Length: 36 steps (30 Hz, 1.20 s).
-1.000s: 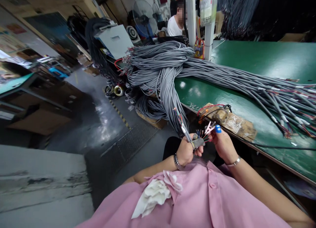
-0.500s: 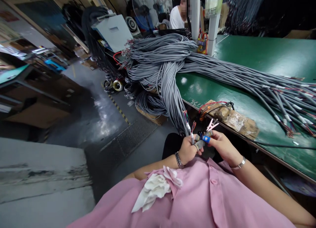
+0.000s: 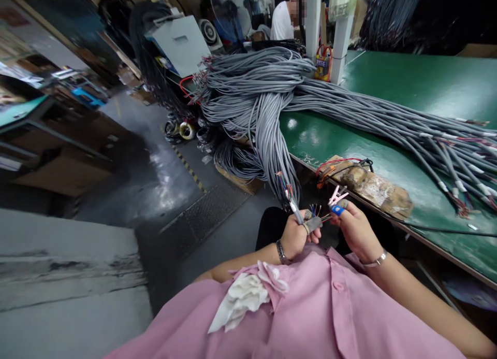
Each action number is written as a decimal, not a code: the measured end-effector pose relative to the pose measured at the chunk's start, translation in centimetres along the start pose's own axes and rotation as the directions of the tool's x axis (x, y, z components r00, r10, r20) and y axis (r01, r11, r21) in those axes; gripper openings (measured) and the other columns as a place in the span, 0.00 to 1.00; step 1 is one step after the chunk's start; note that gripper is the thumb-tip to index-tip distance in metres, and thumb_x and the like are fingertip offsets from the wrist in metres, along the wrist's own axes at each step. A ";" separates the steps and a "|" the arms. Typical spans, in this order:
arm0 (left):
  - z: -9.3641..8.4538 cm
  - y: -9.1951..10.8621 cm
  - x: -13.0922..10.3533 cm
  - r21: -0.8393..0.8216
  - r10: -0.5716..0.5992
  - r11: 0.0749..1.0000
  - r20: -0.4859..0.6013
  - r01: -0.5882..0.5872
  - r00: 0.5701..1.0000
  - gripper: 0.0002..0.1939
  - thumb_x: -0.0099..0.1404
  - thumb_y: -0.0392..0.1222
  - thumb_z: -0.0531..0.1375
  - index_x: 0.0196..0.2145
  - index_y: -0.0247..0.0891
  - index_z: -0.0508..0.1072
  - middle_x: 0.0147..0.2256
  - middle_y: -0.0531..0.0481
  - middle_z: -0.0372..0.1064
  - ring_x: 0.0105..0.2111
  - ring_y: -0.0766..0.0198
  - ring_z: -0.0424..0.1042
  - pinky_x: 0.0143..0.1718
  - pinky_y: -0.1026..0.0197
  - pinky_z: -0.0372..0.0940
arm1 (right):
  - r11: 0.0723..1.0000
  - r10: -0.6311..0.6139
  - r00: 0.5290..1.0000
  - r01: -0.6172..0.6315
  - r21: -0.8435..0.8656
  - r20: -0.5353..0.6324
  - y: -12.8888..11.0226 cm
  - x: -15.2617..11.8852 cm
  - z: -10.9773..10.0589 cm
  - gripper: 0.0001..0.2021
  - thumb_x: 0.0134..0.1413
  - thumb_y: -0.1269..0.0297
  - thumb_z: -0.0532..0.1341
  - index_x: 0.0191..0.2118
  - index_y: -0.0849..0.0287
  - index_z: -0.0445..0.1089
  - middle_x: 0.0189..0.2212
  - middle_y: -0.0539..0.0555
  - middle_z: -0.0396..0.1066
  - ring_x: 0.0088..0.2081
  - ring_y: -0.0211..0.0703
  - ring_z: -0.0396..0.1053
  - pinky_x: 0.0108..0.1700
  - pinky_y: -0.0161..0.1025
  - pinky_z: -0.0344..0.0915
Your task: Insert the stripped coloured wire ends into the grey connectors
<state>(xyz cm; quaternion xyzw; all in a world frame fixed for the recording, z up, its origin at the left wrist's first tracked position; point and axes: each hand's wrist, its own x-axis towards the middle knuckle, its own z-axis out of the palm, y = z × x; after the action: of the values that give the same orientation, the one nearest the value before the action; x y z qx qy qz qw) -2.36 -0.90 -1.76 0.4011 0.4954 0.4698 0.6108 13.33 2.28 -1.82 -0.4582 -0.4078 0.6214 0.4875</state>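
Observation:
My left hand is closed round the stripped end of a grey cable, with grey wrapping on its thumb. Fine coloured wires fan out above that thumb. To its right, my right hand pinches the tips of a few thin wires that stretch across from the left hand. Blue tape wraps one of its fingertips. Just above the right fingers stands a pink clip by the table edge. Other cable ends with bared coloured wires rise over the left hand.
A thick bundle of grey cables drapes over the green table and hangs off its edge. A worn wooden block with red and black leads lies at the front edge. A person in white sits behind.
My right hand has drawn away to the right from the left hand, opening a gap with thin wires across it. The left hand still grips the cable, and its cable ends tilt further left.

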 end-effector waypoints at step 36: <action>-0.2 0.0 -0.3 0.131 -0.016 0.991 0.032 0.011 0.999 0.18 0.59 0.52 0.60 0.22 0.34 0.68 0.17 0.51 0.67 0.16 0.70 0.66 0.17 0.69 0.56 | 0.979 0.203 0.962 -0.198 -0.042 0.185 0.1 0.1 0.3 0.11 0.42 0.59 0.69 0.28 0.60 0.72 0.21 0.48 0.67 0.22 0.33 0.59 0.27 0.34 0.56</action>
<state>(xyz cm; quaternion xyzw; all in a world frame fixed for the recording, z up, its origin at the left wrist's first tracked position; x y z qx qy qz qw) -2.58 -1.16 -1.73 0.4448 0.5175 0.4254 0.5944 12.98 2.29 -1.85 -0.4417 -0.4107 0.7034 0.3761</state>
